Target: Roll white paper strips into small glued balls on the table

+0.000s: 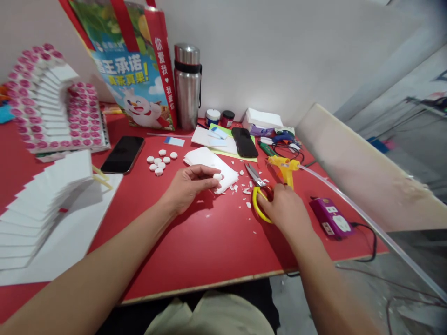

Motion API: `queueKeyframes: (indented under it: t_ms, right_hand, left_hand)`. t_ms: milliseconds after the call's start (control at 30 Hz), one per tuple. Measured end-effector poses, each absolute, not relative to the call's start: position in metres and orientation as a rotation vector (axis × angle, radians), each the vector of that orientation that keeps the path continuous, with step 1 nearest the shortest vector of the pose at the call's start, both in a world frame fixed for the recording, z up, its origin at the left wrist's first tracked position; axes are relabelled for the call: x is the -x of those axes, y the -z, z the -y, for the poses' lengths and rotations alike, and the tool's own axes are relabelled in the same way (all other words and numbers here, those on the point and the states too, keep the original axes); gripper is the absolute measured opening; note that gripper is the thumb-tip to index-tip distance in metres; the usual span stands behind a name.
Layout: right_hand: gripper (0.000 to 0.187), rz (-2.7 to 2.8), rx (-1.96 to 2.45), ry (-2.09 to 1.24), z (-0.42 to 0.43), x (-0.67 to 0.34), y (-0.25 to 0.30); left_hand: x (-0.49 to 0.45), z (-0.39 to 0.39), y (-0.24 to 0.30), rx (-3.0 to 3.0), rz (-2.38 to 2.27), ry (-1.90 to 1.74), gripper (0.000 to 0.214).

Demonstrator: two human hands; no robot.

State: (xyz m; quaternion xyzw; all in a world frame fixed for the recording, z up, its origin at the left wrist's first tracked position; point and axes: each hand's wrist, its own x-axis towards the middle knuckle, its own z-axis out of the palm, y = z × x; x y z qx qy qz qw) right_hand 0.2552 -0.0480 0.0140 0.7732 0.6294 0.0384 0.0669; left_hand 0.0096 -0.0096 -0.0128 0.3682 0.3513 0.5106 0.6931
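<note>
My left hand [190, 186] pinches a small white foam round [218, 177] between thumb and fingers, just above a stack of white foam sheets [209, 160]. My right hand [286, 207] rests on the red table [195, 246] with its fingers in the yellow handles of the scissors [258, 193], whose blades lie open and point away from me. White scraps [244, 190] are scattered between the two hands. Several finished white rounds [160, 161] lie in a cluster to the left of the sheets.
A yellow glue gun [284, 167] with a long clear stick lies behind my right hand, a purple box [330, 218] to its right. A black phone [123, 154], steel flask [187, 86], printed bag [132, 60], pink-dotted cards [52, 102] and white card stacks [38, 204] fill the left.
</note>
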Motion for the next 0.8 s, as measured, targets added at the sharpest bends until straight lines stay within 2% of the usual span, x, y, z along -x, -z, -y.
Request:
queueKeyframes:
  t_ms: [133, 200, 233, 300, 367, 433, 500, 600, 800]
  right_hand:
    - [0.039, -2.159, -2.277, -0.201, 0.051, -0.244, -0.029]
    - [0.03, -2.471, -2.348, -0.004, 0.048, -0.232, -0.031]
    - [0.026, -2.643, -2.378, 0.259, 0.046, -0.225, -0.029]
    - [0.023, -2.797, -2.361, 1.058, 0.039, -0.209, -0.023]
    - [0.025, -2.588, -2.293, 1.789, 0.033, -0.194, -0.015]
    - [0.028, -2.291, -2.281, 2.199, 0.029, -0.184, -0.009]
    - [0.032, -2.134, -2.316, 2.341, 0.026, -0.18, -0.006]
    - [0.036, -2.163, -2.323, 2.337, 0.025, -0.18, -0.003]
    - [0.027, -2.25, -2.313, 2.269, 0.026, -0.18, 0.004]
  left_hand:
    - [-0.008, 0.012, 0.01, -1.012, -0.867, -1.162, 0.026]
    - [-0.008, 0.013, 0.008, -1.132, -0.886, -1.181, 0.025]
    - [-0.008, 0.013, 0.008, -1.196, -0.893, -1.202, 0.023]
    - [-0.008, 0.012, 0.009, -1.341, -0.912, -1.251, 0.018]
    - [-0.008, 0.011, 0.011, -1.493, -0.932, -1.284, 0.014]
    - [-0.006, 0.009, 0.014, -1.6, -0.952, -1.293, 0.015]
    - [-0.004, 0.008, 0.017, -1.654, -0.965, -1.287, 0.016]
    - [-0.003, 0.007, 0.02, -1.736, -0.97, -1.253, 0.018]
    - [-0.005, 0.01, 0.023, -1.953, -0.951, -1.185, 0.02]
